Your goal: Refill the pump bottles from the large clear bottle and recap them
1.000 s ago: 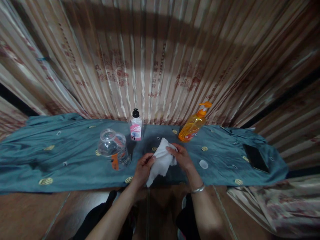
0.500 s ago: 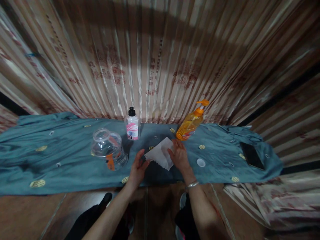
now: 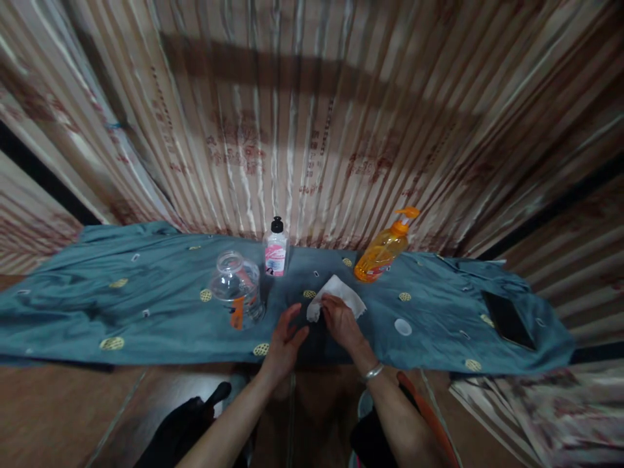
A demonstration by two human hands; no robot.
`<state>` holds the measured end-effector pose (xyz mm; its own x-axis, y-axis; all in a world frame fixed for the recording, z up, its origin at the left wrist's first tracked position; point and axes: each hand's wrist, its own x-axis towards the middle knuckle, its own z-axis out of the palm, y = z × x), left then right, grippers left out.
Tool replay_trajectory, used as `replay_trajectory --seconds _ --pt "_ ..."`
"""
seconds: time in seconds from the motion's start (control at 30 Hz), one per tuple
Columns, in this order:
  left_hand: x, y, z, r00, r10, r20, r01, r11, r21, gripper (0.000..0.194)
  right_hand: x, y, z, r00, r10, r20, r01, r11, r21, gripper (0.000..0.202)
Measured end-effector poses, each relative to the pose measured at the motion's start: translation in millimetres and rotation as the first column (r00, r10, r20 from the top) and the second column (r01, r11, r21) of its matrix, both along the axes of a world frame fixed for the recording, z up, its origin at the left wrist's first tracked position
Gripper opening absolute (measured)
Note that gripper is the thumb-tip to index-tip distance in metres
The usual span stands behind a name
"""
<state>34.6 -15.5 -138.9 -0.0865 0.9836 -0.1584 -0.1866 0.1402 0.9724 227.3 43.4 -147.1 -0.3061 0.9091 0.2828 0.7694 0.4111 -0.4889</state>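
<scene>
Head view: I am seeing the left hand (image 3: 283,344) nearest, its thumb and fingers standing apart, holding nothing. Just beyond, the right hand (image 3: 344,325) is pinching the near left part of a white cloth (image 3: 350,298); its fingers are hiding the exact contact. The cloth is lying on the teal cover (image 3: 160,338), right of the clear jar (image 3: 236,312). I am judging it light, limp and not fragile; being thin, it is likely folding under any sideways push. I am rating a single edge or corner, pinched between thumb and fingertips, as the sound hold. It is looking plain white, bunching at the pinch, spreading flatter rightward to a slightly wavy edge, and pointing one corner away, toward the gap between the black-capped bottle (image 3: 275,257) and the orange pump bottle (image 3: 380,257)
</scene>
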Motion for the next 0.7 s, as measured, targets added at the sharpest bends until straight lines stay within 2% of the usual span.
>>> replay_trajectory --seconds 0.17,0.27,0.33,0.43,0.57,0.7 --pt "-14 -4 0.5 1.000 0.002 0.015 -0.003 1.000 0.008 0.062 8 -15 12.1 0.999 0.049 -0.003 -0.049 0.987 -0.153 0.026" --pt "-19 -7 1.9 1.000 -0.009 0.019 0.008 1.000 0.020 0.062 4 -17 16.9 0.999 0.019 -0.031 -0.025 0.978 -0.207 0.045" --pt "-20 -7 3.9 1.000 -0.021 0.023 0.021 0.999 0.030 0.062 -5 -11 22.8 0.997 -0.008 -0.082 -0.009 0.979 -0.202 0.049" --pt "-20 -4 7.5 0.998 -0.044 0.034 0.043 0.998 0.046 0.059 -26 14 39.3 0.983 -0.054 -0.177 0.027 0.988 -0.150 0.053" --pt "-15 -1 10.4 0.996 -0.072 0.043 0.069 0.995 0.067 0.056 -64 65 72.7 0.948 -0.088 -0.305 0.070 0.995 -0.070 0.072" --pt "-11 0 9.9 0.996 -0.081 0.036 0.077 0.993 0.088 0.057 -100 116 102.5 0.919 -0.129 -0.373 0.096 0.990 -0.107 0.097"
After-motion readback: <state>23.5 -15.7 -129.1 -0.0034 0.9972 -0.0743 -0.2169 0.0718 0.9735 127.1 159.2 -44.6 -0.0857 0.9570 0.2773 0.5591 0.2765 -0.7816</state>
